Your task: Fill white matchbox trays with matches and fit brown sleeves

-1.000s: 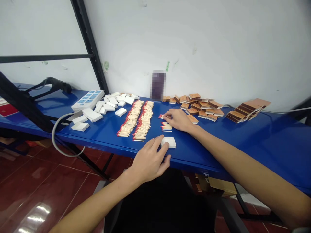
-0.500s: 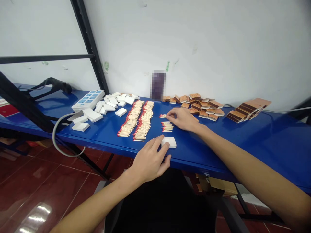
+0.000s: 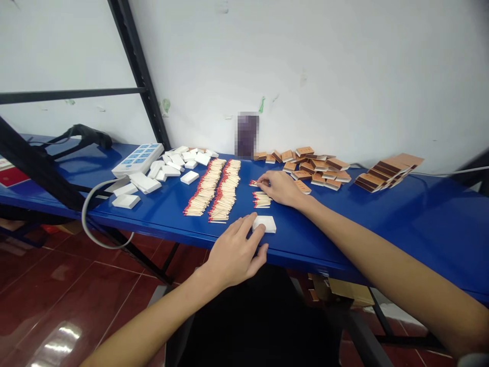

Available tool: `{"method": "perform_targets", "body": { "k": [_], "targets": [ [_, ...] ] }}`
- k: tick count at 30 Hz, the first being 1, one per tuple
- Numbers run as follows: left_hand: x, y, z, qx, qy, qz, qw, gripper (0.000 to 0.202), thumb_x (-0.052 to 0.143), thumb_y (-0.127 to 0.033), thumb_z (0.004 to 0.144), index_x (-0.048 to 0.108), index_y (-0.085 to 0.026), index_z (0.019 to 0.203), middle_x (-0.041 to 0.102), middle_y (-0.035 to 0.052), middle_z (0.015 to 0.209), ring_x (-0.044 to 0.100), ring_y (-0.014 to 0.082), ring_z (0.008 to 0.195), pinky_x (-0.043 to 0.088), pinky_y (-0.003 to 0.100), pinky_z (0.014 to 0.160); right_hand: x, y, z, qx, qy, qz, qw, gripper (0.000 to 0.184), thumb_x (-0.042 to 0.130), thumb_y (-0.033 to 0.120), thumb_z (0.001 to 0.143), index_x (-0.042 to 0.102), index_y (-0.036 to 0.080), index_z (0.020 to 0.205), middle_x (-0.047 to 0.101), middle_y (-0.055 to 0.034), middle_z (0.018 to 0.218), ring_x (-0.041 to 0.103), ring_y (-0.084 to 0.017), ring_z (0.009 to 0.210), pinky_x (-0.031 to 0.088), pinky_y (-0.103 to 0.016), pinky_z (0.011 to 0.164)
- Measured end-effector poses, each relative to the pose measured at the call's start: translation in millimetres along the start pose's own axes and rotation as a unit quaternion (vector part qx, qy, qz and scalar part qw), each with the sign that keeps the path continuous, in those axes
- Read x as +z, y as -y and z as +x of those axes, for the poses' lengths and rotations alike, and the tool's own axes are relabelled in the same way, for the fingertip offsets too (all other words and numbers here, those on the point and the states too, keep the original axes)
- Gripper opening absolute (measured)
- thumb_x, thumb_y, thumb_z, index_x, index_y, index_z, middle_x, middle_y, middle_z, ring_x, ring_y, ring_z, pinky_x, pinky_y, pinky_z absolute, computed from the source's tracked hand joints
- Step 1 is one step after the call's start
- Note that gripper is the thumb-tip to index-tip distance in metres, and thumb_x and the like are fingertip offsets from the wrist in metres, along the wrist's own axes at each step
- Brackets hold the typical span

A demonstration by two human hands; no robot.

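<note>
My left hand (image 3: 233, 252) rests at the front edge of the blue table (image 3: 401, 224), its fingers curled against a small white tray (image 3: 265, 223). My right hand (image 3: 280, 187) lies farther back, fingertips pinching a few red-tipped matches (image 3: 254, 183). A small bundle of matches (image 3: 261, 199) lies just in front of that hand. Two long rows of matches (image 3: 217, 187) lie left of it. Brown matchbox sleeves (image 3: 313, 165) are heaped behind the right hand.
A pile of white trays (image 3: 171, 164) and a white power strip (image 3: 138, 158) with a grey cable sit at the left. A stack of brown sleeves (image 3: 387, 172) lies at the right. A black shelf frame (image 3: 133, 61) crosses the left side. Red floor tiles show below.
My right hand shifted slightly back and forth over the small match piles. The left hand has stayed on the white tray.
</note>
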State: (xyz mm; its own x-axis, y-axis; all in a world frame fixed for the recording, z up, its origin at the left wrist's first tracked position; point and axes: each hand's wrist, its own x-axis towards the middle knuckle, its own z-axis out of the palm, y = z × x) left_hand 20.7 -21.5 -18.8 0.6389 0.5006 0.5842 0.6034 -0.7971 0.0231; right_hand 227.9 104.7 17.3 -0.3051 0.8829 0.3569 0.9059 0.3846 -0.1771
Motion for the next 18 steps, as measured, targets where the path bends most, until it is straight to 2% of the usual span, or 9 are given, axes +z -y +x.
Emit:
{"method": "perform_targets", "body": {
  "k": [13,18],
  "targets": [
    [0.1,0.2,-0.4,0.005,-0.002,0.021,1.0,0.032,0.044,-0.029,0.096,0.058,-0.01,0.118,0.058,0.0224,0.133,0.063,0.0325,0.111,0.056,0.046,0.092,-1.8,-8.1,-3.1,-0.025,0.024,0.003,0.999,0.022,0.054,0.026,0.091,0.073,0.018,0.092,0.073,-0.0065,0.088,0.063,-0.02,0.078,0.041,-0.029,0.068],
    [-0.2,0.1,-0.2,0.004,-0.001,0.025,1.0,0.032,0.044,-0.029,0.096,0.058,-0.011,0.118,0.058,0.0218,0.133,0.064,0.0315,0.11,0.056,0.046,0.093,-6.0,-4.7,-4.6,-0.048,0.03,-0.018,0.998,0.021,0.052,0.022,0.091,0.072,0.017,0.094,0.073,-0.0084,0.097,0.064,-0.021,0.085,0.041,-0.03,0.071]
  ]
}}
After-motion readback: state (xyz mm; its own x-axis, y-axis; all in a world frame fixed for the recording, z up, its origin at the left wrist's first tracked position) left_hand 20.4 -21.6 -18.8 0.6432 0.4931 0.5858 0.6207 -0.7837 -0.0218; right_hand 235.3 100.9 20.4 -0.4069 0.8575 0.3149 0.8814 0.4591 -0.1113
